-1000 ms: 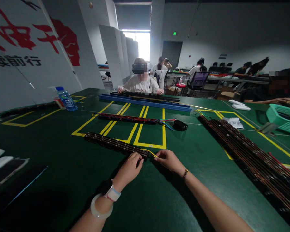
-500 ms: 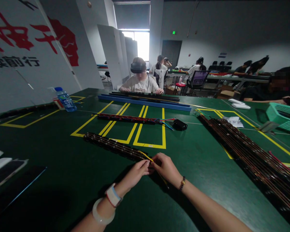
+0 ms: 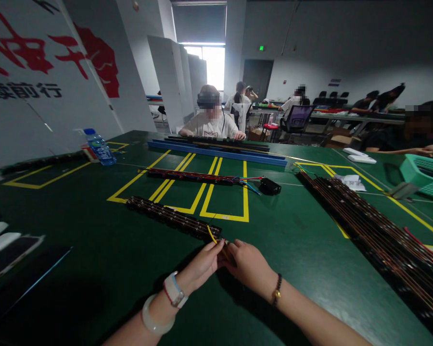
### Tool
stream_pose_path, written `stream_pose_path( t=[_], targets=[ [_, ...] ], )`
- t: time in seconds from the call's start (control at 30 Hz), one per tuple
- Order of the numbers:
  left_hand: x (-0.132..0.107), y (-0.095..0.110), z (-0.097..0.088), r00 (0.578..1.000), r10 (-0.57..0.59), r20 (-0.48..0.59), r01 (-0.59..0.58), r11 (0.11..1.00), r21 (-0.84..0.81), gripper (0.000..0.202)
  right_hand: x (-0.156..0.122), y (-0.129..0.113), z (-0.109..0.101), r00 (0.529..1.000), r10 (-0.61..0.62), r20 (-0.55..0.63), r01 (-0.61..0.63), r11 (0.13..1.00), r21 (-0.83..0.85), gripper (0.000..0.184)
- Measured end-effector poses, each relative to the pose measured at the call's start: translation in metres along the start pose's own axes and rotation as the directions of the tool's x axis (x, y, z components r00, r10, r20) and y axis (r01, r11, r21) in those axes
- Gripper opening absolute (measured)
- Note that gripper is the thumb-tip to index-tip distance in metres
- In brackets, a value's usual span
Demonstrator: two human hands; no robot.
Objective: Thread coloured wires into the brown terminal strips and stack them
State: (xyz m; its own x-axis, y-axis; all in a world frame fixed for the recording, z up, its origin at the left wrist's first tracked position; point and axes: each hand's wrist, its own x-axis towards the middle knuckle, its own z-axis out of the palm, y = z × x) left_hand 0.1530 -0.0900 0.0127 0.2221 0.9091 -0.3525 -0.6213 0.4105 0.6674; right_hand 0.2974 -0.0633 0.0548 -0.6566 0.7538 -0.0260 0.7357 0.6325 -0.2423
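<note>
Both hands meet at the near end of a long black strip with thin wires along it (image 3: 169, 217), which lies slantwise on the green table. My left hand (image 3: 204, 262) pinches a yellow wire (image 3: 211, 234) between thumb and fingers. My right hand (image 3: 247, 262) is closed on the same wire just to the right, its fingers close against the left ones. One end of the wire sticks up past the left thumb, over the strip's end. The rest of it is mostly hidden by the fingers.
Beyond lie another strip with red and blue wires (image 3: 198, 177) and a black block (image 3: 270, 186). Many wired strips (image 3: 368, 226) lie at right, near a green basket (image 3: 422, 173). A bottle (image 3: 99, 148) stands at left. A person (image 3: 211, 117) sits opposite, behind blue rails (image 3: 216, 152).
Both hands have turned and drawn slightly toward me with the yellow wire. Its tail, seen below my right hand before, no longer shows; its upper end now stands up from the strip.
</note>
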Motion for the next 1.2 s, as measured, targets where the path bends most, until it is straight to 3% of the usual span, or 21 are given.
stream_pose_path(
  t=[0.1, 0.3, 0.43, 0.5, 0.6, 0.73, 0.87, 1.03, 1.2],
  targets=[
    [-0.003, 0.002, 0.002, 1.0, -0.001, 0.023, 0.002, 1.0, -0.017, 0.025, 0.0, 0.003, -0.007, 1.0, 0.016, 0.019, -0.018, 0.998, 0.067, 0.011],
    [-0.005, 0.004, 0.001, 0.998, 0.021, 0.062, -0.024, 0.999, 0.043, 0.028, 0.007, 0.026, -0.025, 0.988, 0.129, -0.089, -0.103, 0.963, 0.249, 0.011],
    [-0.006, 0.002, 0.0, 0.998, 0.014, 0.057, -0.02, 0.994, 0.105, 0.029, 0.015, 0.045, -0.024, 0.985, 0.169, -0.035, -0.125, 0.841, 0.526, 0.016],
    [-0.006, 0.002, 0.001, 0.999, 0.002, 0.033, -0.006, 0.992, 0.129, 0.029, 0.02, 0.055, -0.016, 0.978, 0.204, -0.05, -0.14, 0.809, 0.57, 0.019],
    [-0.007, 0.004, 0.003, 0.999, -0.026, 0.019, 0.023, 0.987, 0.157, 0.033, 0.029, 0.07, -0.001, 0.961, 0.212, -0.176, -0.117, 0.893, 0.436, 0.021],
    [-0.004, 0.006, 0.001, 0.994, -0.068, 0.09, 0.061, 0.995, 0.081, 0.039, 0.041, 0.088, 0.02, 0.946, 0.128, -0.299, -0.091, 0.986, 0.136, 0.022],
    [-0.001, 0.005, -0.002, 0.993, -0.051, 0.105, 0.046, 0.998, 0.049, 0.031, 0.044, 0.096, 0.027, 0.923, 0.088, -0.375, -0.043, 0.991, 0.125, 0.022],
    [-0.005, 0.002, 0.002, 1.0, 0.008, 0.016, -0.013, 0.949, 0.315, 0.028, 0.028, 0.093, 0.025, 0.89, 0.071, -0.45, 0.085, 0.945, 0.316, 0.023],
    [-0.005, 0.003, 0.003, 0.996, -0.002, -0.09, 0.058, 0.782, 0.621, 0.035, 0.02, 0.09, 0.026, 0.91, 0.097, -0.403, 0.088, 0.905, 0.416, 0.021]
  ],
)
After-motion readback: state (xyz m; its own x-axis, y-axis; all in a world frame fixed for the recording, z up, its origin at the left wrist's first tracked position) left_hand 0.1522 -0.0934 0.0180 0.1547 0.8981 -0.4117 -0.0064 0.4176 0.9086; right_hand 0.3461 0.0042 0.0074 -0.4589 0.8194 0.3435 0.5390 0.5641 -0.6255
